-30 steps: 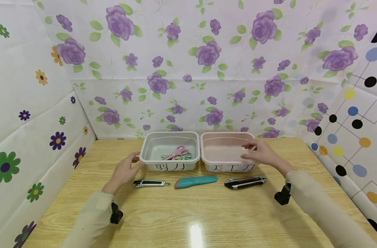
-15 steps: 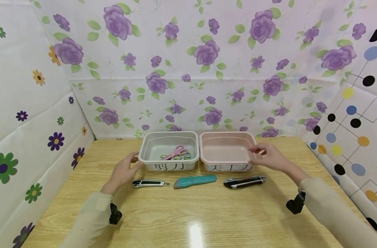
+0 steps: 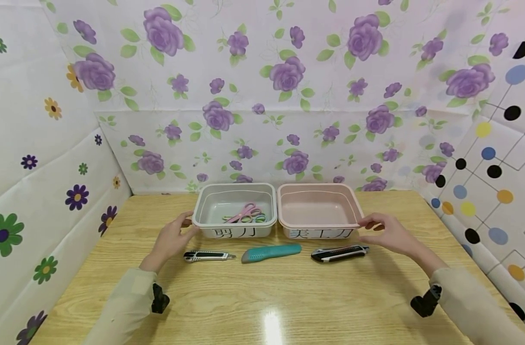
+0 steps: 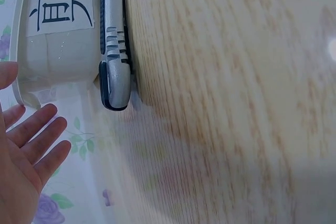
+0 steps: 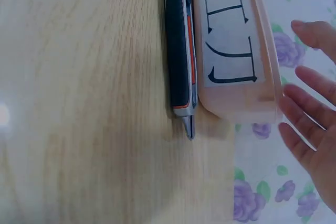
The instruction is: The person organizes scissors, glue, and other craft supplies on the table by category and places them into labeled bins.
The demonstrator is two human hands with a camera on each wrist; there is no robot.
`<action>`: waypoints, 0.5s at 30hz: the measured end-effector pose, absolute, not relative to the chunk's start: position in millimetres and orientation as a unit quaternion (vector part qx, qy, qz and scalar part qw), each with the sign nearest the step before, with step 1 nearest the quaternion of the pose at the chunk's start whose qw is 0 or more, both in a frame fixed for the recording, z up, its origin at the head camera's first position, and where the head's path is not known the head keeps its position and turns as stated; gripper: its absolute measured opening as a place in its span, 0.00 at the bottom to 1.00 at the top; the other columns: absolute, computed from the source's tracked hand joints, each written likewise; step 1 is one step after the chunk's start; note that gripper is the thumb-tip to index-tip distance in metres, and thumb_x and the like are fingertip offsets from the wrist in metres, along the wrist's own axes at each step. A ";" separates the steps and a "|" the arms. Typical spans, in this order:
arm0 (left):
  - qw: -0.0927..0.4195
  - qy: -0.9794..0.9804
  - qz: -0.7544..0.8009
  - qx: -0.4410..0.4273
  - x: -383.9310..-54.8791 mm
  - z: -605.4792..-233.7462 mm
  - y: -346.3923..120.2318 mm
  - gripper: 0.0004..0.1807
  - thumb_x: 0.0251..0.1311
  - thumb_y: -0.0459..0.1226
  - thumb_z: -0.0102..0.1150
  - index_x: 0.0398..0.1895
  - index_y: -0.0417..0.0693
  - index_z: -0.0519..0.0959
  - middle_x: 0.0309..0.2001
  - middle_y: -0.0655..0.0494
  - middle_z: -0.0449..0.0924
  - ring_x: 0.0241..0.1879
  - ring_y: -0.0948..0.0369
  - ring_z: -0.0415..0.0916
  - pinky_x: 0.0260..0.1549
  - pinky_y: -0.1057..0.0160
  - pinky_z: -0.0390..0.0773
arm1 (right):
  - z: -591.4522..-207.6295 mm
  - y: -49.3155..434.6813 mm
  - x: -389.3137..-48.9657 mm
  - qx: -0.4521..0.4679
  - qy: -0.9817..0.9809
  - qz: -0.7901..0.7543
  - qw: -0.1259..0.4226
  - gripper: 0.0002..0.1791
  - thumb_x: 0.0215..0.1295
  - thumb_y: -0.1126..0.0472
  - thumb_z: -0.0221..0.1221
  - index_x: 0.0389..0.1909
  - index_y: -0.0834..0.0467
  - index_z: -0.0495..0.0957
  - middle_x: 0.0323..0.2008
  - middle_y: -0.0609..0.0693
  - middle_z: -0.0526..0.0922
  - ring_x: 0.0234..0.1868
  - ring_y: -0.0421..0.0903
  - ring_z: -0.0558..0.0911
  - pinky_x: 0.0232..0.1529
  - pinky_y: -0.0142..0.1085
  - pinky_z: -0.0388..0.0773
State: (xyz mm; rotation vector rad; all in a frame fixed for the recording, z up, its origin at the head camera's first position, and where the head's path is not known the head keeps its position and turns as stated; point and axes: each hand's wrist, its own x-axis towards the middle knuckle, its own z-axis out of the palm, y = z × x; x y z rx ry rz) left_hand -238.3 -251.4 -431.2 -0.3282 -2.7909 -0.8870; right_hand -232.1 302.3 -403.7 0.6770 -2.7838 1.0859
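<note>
My left hand [image 3: 172, 235] is at the left end of a white plastic bin [image 3: 234, 231], its fingers extended and its thumb near the front corner. Inside that bin lie several scissors, a pink pair [image 3: 246, 212] on top. At the right end of a pink plastic bin [image 3: 320, 225], my right hand [image 3: 387, 233] has loosely extended fingers close to the rim; contact is hard to tell. Nothing lies inside the pink bin. In front stand three utility knives in a row: a white-and-black one [image 3: 208, 256], a teal one [image 3: 271, 252] and a black-and-silver one [image 3: 340, 253].
Both bins stand side by side near the back edge of the wooden table [image 3: 227, 302], with labels in Chinese characters on their fronts. A floral cloth [image 3: 253, 96] hangs behind, and patterned cloths cover the left and right sides.
My right hand has moved right and toward me, from over the pink bin to its right front corner. The left hand, the bins and the knives have stayed in place.
</note>
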 end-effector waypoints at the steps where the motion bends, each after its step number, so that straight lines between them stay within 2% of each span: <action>1: 0.097 -0.943 -0.300 -0.111 -238.2 -431.2 -251.3 0.31 0.62 0.50 0.50 0.61 0.39 0.64 0.47 0.38 0.77 0.49 0.42 0.72 0.46 0.41 0.70 | -405.2 303.8 -230.3 0.221 -0.906 0.359 0.046 0.19 0.50 0.57 0.67 0.44 0.56 0.78 0.40 0.48 0.79 0.39 0.38 0.74 0.40 0.35 0.75; 5: 0.095 -0.943 -0.300 -0.111 -237.9 -430.9 -251.1 0.31 0.62 0.50 0.50 0.61 0.39 0.64 0.48 0.38 0.76 0.49 0.42 0.72 0.46 0.41 0.70 | -411.7 311.0 -224.5 0.212 -0.904 0.367 0.064 0.17 0.50 0.56 0.67 0.42 0.55 0.78 0.39 0.48 0.79 0.38 0.36 0.74 0.38 0.35 0.75; 12: 0.093 -0.943 -0.300 -0.108 -237.0 -430.4 -251.2 0.31 0.62 0.50 0.50 0.62 0.39 0.63 0.48 0.38 0.76 0.50 0.42 0.72 0.46 0.40 0.70 | -430.8 322.0 -221.8 0.184 -0.909 0.371 0.038 0.18 0.52 0.54 0.66 0.42 0.57 0.77 0.40 0.54 0.79 0.40 0.51 0.76 0.39 0.38 0.76; 15: 0.095 -0.943 -0.301 -0.107 -237.1 -430.5 -251.2 0.31 0.62 0.50 0.50 0.61 0.39 0.63 0.48 0.38 0.76 0.50 0.42 0.72 0.46 0.40 0.70 | -437.8 322.3 -221.8 0.186 -0.910 0.368 0.032 0.21 0.51 0.55 0.66 0.44 0.60 0.77 0.40 0.55 0.80 0.41 0.52 0.76 0.40 0.40 0.76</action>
